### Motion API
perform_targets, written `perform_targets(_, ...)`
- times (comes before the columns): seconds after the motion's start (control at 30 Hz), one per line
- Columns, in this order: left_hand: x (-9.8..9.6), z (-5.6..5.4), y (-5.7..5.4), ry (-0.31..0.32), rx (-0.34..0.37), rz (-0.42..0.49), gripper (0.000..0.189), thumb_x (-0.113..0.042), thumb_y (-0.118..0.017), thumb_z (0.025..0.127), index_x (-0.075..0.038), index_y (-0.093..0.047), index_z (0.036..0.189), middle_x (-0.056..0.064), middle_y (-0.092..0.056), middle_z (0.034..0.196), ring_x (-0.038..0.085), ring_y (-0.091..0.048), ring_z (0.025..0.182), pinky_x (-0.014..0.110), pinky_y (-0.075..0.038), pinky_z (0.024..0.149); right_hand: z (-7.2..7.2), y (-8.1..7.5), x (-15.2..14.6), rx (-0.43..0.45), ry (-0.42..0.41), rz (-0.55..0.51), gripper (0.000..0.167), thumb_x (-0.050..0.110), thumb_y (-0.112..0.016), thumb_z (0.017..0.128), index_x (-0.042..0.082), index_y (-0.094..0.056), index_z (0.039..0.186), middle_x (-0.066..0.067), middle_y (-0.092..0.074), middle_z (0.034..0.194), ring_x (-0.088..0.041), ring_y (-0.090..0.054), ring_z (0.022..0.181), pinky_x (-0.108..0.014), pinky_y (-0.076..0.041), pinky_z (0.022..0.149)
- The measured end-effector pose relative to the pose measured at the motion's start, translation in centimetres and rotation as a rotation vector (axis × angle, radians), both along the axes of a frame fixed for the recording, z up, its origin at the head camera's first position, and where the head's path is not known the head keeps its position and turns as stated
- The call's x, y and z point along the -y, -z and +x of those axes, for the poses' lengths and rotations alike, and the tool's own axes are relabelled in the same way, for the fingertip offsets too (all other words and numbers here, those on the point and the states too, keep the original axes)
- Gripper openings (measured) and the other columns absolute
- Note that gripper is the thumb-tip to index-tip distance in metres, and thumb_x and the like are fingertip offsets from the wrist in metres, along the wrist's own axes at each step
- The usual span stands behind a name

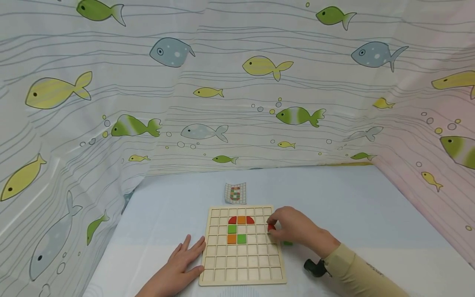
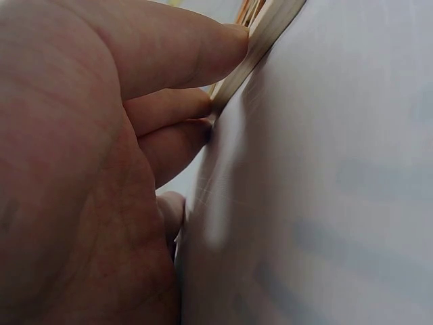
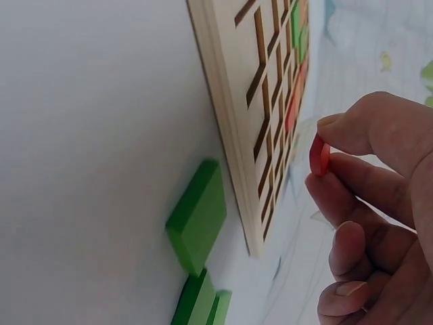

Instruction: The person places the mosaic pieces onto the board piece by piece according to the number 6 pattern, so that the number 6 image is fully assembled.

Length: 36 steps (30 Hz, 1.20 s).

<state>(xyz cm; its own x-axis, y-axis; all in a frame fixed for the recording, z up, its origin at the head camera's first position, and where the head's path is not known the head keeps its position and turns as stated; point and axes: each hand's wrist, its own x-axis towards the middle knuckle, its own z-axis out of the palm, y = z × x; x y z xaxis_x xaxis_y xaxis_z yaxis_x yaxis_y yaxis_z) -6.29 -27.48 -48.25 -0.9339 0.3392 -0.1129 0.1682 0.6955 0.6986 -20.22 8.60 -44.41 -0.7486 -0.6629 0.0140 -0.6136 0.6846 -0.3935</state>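
Note:
A light wooden grid board (image 1: pixel 241 263) lies on the table, with red, orange and green pieces set in several of its upper cells. My right hand (image 1: pixel 297 226) pinches a small red piece (image 3: pixel 319 156) between thumb and fingers, above the board's right edge. In the right wrist view that piece has a curved side. My left hand (image 1: pixel 182 264) lies with its fingers spread along the board's left edge, and in the left wrist view the fingertips (image 2: pixel 230 47) touch the board's side. Green blocks (image 3: pixel 199 220) lie on the table beside the board.
Behind the board lies a small pattern card (image 1: pixel 235 193) with a coloured grid picture. A black object (image 1: pixel 314 268) sits by the right wrist. A fish-printed curtain (image 1: pixel 237 103) stands around the back and sides of the pale-blue table (image 1: pixel 334 198).

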Motion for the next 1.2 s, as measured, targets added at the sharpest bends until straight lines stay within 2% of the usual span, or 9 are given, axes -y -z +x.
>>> perform_targets(0.2, 0.0, 0.0, 0.1, 0.001, -0.007, -0.004, 0.068, -0.042, -0.057, 0.099, -0.005, -0.037, 0.152, 0.005, -0.026, 0.160, 0.040, 0.002, 0.148, 0.020, 0.010, 0.106, 0.2, 0.6, 1.3, 0.017, -0.016, -0.033, 0.017, 0.020, -0.073, 0.081, 0.016, -0.078, 0.097, 0.015, -0.065, 0.089, -0.008, -0.055, 0.084, -0.031, -0.050, 0.080)
perform_targets(0.37, 0.0, 0.0, 0.1, 0.009, -0.010, -0.003, 0.067, -0.041, -0.057, 0.100, -0.004, -0.037, 0.152, 0.006, -0.026, 0.160, 0.041, 0.002, 0.148, 0.016, 0.012, 0.105, 0.5, 0.8, 2.2, 0.018, -0.048, -0.047, 0.015, 0.019, -0.074, 0.083, 0.016, -0.078, 0.097, 0.014, -0.066, 0.089, -0.009, -0.057, 0.084, -0.032, -0.051, 0.081)
perform_targets(0.47, 0.0, 0.0, 0.0, 0.008, -0.003, -0.004, 0.067, -0.041, -0.058, 0.100, -0.004, -0.038, 0.152, 0.006, -0.026, 0.160, 0.042, 0.002, 0.148, 0.037, 0.008, 0.114, 0.7, 0.8, 2.8, 0.015, -0.075, -0.056, 0.014, 0.019, -0.074, 0.084, 0.015, -0.078, 0.097, 0.014, -0.066, 0.088, -0.007, -0.056, 0.082, -0.029, -0.051, 0.077)
perform_targets(0.6, 0.1, 0.0, 0.0, 0.000, 0.000, -0.018, 0.068, -0.042, -0.058, 0.099, -0.005, -0.038, 0.152, 0.006, -0.026, 0.160, 0.041, 0.002, 0.148, 0.057, 0.001, 0.111, 0.7, 1.0, 3.5, 0.014, -0.100, -0.051, 0.014, 0.021, -0.076, 0.085, 0.015, -0.079, 0.098, 0.015, -0.066, 0.086, -0.004, -0.054, 0.079, -0.025, -0.050, 0.074)
perform_targets(0.8, 0.0, 0.1, 0.1, -0.004, 0.007, -0.003, 0.068, -0.042, -0.058, 0.099, -0.006, -0.037, 0.153, 0.003, -0.025, 0.161, 0.038, 0.003, 0.148, 0.032, 0.006, 0.108, 1.0, 1.3, 4.4, -0.009, -0.117, -0.027, 0.008, 0.020, -0.075, 0.085, 0.018, -0.078, 0.093, 0.016, -0.064, 0.083, -0.004, -0.051, 0.075, -0.024, -0.048, 0.071)
perform_targets(0.87, 0.1, 0.1, 0.1, -0.005, 0.007, -0.004, 0.068, -0.042, -0.058, 0.099, -0.005, -0.037, 0.153, 0.003, -0.025, 0.161, 0.038, 0.003, 0.148, 0.035, 0.005, 0.109, 1.1, 1.3, 4.7, -0.026, -0.125, -0.023, 0.007, 0.019, -0.075, 0.085, 0.018, -0.078, 0.091, 0.016, -0.064, 0.082, -0.004, -0.051, 0.074, -0.024, -0.048, 0.070)
perform_targets(1.0, 0.1, 0.1, 0.1, -0.004, 0.001, -0.010, 0.068, -0.042, -0.058, 0.099, -0.005, -0.037, 0.152, 0.003, -0.026, 0.160, 0.038, 0.003, 0.148, 0.053, 0.002, 0.112, 1.4, 1.3, 5.0, -0.045, -0.117, -0.007, 0.008, 0.020, -0.075, 0.086, 0.017, -0.079, 0.093, 0.015, -0.063, 0.082, -0.003, -0.050, 0.074, -0.024, -0.048, 0.071)
perform_targets(1.07, 0.1, 0.1, 0.1, -0.002, -0.005, -0.010, 0.068, -0.042, -0.058, 0.099, -0.005, -0.037, 0.152, 0.004, -0.026, 0.160, 0.039, 0.002, 0.148, 0.057, 0.001, 0.111, 1.5, 1.3, 5.1, -0.044, -0.115, -0.001, 0.010, 0.021, -0.076, 0.086, 0.017, -0.079, 0.095, 0.015, -0.063, 0.084, -0.003, -0.050, 0.075, -0.023, -0.049, 0.071)
perform_targets(1.2, 0.1, 0.2, 0.2, 0.001, -0.014, 0.000, 0.066, -0.039, -0.059, 0.099, -0.005, -0.038, 0.152, 0.004, -0.026, 0.160, 0.039, 0.002, 0.148, 0.044, 0.003, 0.111, 1.6, 1.4, 5.3, -0.033, -0.112, 0.008, 0.013, 0.023, -0.076, 0.087, 0.017, -0.079, 0.099, 0.014, -0.061, 0.084, -0.003, -0.048, 0.073, -0.021, -0.047, 0.067)
